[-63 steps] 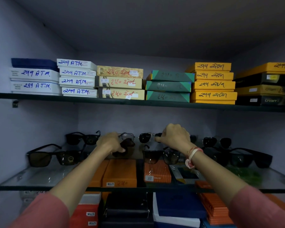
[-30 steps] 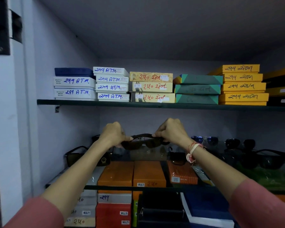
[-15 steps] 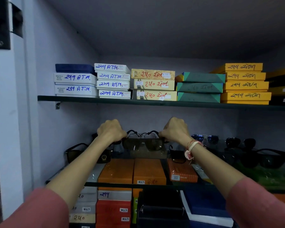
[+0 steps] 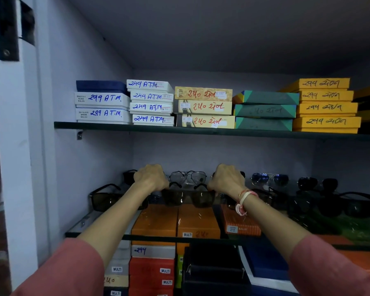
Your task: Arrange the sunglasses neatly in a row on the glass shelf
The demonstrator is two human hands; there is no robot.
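Observation:
A pair of dark brown sunglasses (image 4: 188, 197) sits low over the middle of the glass shelf (image 4: 98, 233). My left hand (image 4: 151, 177) grips its left end and my right hand (image 4: 228, 178) grips its right end. Whether the pair touches the glass I cannot tell. Behind it stands a clear-lensed aviator pair (image 4: 188, 177). A black square pair (image 4: 107, 199) lies at the shelf's left. To the right are a blue-lensed pair (image 4: 269, 179), a round dark pair (image 4: 317, 183) and large black pairs (image 4: 350, 207).
The upper shelf (image 4: 201, 131) carries stacked white, beige, green and yellow boxes. Orange boxes (image 4: 175, 218) show through the glass below, with more boxes stacked underneath. A white wall (image 4: 19, 167) closes the left side.
Both hands lifted the brown sunglasses from the shelf, unfolded them, then lowered them toward the shelf's middle front. The view has shifted left.

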